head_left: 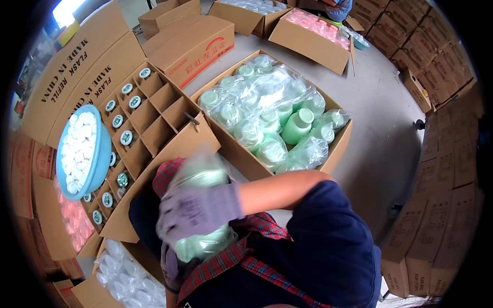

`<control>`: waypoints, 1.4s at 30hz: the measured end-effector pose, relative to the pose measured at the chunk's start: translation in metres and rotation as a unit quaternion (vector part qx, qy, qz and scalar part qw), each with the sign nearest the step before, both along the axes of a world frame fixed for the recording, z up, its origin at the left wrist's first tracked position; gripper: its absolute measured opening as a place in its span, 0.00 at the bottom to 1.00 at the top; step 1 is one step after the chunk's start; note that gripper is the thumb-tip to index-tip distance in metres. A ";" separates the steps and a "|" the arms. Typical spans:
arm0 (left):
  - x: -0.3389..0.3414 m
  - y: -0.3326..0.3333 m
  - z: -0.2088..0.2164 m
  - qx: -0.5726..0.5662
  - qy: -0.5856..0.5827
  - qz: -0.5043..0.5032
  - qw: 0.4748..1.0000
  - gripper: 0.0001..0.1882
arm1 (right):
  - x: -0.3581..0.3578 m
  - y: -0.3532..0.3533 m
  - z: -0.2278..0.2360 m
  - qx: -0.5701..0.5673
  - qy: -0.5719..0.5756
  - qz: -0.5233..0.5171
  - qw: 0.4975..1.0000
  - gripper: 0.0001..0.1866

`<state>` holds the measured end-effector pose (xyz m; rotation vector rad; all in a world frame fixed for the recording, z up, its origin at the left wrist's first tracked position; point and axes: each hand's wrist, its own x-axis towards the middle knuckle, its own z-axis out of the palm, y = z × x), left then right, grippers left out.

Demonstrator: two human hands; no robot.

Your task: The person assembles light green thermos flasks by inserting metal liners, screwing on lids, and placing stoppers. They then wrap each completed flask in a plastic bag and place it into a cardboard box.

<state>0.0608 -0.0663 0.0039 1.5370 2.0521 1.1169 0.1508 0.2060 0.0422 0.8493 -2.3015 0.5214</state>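
Observation:
A pale green flask wrapped in a clear plastic bag [201, 177] is held close to my chest. My right hand [197, 208], in a grey glove, is clasped across the middle of it and looks blurred. My left hand [168, 264], also gloved, grips the wrapped flask from below. Just beyond my hands, an open carton [339, 149] holds several more green flasks in plastic bags [297, 124]. To the left stands a carton with cardboard dividers [159, 115]; several cells along its left side hold capped flasks [126, 137].
A blue bowl of white caps [82, 151] rests on the divided carton's left edge. Boxes of pink pieces [313, 25] and clear pieces [123, 280] stand around. Closed cartons are stacked at the right [447, 179]. Another person [336, 7] works at the far top.

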 end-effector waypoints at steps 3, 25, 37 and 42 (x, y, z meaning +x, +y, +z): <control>0.002 0.024 0.008 0.045 0.044 -0.024 0.998 0.33 | 0.099 0.086 0.008 -0.064 -0.081 -0.202 0.974 0.20; -0.109 0.072 0.017 -0.138 0.139 0.032 0.980 0.22 | 0.131 0.319 -0.285 0.101 -0.635 -0.584 0.496 0.14; -0.161 0.081 0.034 -0.169 0.254 0.073 0.949 0.15 | 0.222 0.469 -0.248 -0.075 -0.572 -0.763 0.291 0.22; -0.179 0.081 0.011 -0.189 0.248 0.035 0.949 0.16 | 0.285 0.541 -0.364 -0.077 -0.620 -0.761 0.177 0.23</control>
